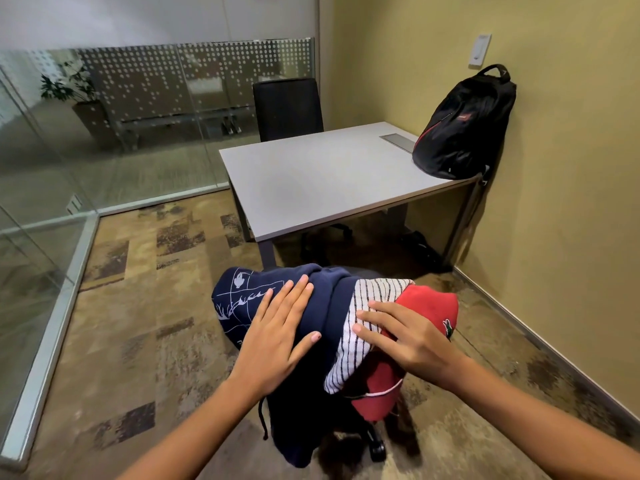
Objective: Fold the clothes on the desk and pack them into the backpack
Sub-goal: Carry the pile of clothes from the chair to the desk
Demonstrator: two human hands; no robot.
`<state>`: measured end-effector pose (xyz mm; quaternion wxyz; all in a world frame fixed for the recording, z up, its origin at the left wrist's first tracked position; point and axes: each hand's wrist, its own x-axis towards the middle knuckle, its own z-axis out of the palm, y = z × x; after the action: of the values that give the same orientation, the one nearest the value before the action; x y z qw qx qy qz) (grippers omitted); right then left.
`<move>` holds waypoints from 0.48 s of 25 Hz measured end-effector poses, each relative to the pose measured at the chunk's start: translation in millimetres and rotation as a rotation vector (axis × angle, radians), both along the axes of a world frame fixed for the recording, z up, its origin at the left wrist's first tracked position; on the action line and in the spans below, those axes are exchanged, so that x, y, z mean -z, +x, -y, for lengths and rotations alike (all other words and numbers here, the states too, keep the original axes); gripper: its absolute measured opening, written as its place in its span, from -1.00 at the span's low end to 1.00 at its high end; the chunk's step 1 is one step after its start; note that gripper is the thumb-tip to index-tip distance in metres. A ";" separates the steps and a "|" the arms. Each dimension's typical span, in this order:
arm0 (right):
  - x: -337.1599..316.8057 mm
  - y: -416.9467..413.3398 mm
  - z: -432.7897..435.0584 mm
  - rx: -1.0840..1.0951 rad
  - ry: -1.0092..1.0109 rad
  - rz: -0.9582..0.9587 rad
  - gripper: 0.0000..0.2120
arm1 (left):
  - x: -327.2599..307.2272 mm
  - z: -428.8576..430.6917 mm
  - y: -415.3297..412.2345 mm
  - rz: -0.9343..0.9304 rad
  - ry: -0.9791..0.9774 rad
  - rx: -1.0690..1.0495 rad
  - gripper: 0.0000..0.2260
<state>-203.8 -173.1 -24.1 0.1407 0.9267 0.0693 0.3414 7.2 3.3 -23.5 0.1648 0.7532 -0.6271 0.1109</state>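
Beyond the grey desk (322, 181) and backpack (464, 126), 2 flat, spread hands press heaped clothes (332, 317).

Unfolded navy printed garment (242, 299), striped white garment (353, 344) and red garment (429, 306) lie heaped together off the tabletop (311, 181); black backpack (464, 126) stands closed at its far-right corner against the wall.
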 end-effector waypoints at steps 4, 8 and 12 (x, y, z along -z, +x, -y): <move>-2.0 6.0 -3.5 -0.011 0.014 0.044 -0.81 | 0.9 0.5 0.6 -0.008 -0.008 -0.004 -0.40; -3.8 12.2 -10.6 0.003 0.134 0.036 -0.84 | 1.3 -0.2 1.8 -0.021 -0.001 0.003 -0.40; -14.5 16.7 -15.2 0.048 0.259 0.003 -0.56 | 0.9 1.1 4.2 -0.031 0.001 -0.002 -0.40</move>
<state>-187.0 -157.9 -9.5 0.0282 0.9380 0.0021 0.3455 11.5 2.2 -24.4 0.1738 0.7554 -0.6240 0.0991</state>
